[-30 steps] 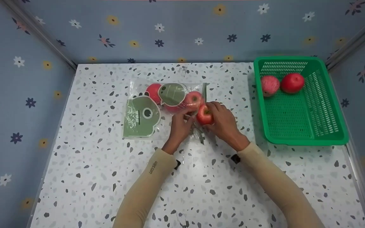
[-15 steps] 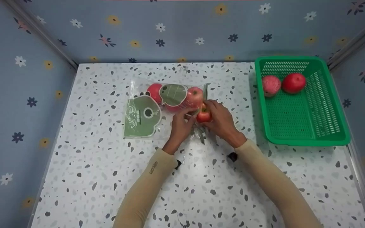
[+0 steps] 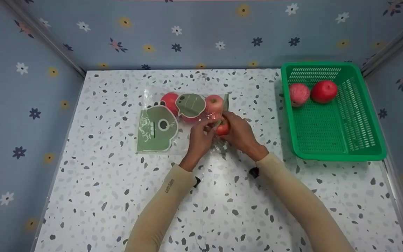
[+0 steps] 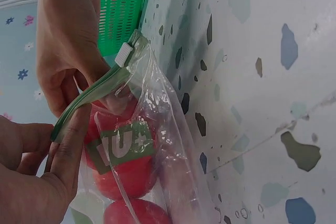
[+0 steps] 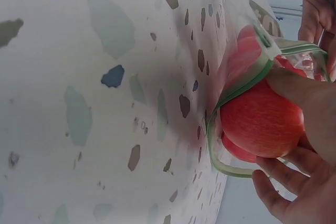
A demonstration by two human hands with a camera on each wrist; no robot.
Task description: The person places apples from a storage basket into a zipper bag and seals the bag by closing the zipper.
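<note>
A clear zip bag (image 3: 157,134) with green cartoon prints lies on the speckled table, several red apples inside it. My left hand (image 3: 198,140) pinches the green zip edge (image 4: 97,87) of its mouth between thumb and fingers. In my right hand (image 3: 242,134) is a red apple (image 5: 262,121), gripped by thumb and fingers. That apple sits in the bag's open mouth, the green rim (image 5: 211,145) passing around it in the right wrist view. A white slider (image 4: 124,54) shows on the zip in the left wrist view. Bagged apples (image 3: 214,103) lie just beyond my hands.
To the right stands a green perforated basket (image 3: 331,156), holding a pink-red apple (image 3: 298,94) and a deeper red fruit (image 3: 324,91) near its back. Flower-patterned walls (image 3: 201,31) enclose the table (image 3: 100,196) at the back and both sides.
My right hand has shifted left with the apple, from beside the bag's mouth into it. The left hand stays at the bag's edge, almost unmoved.
</note>
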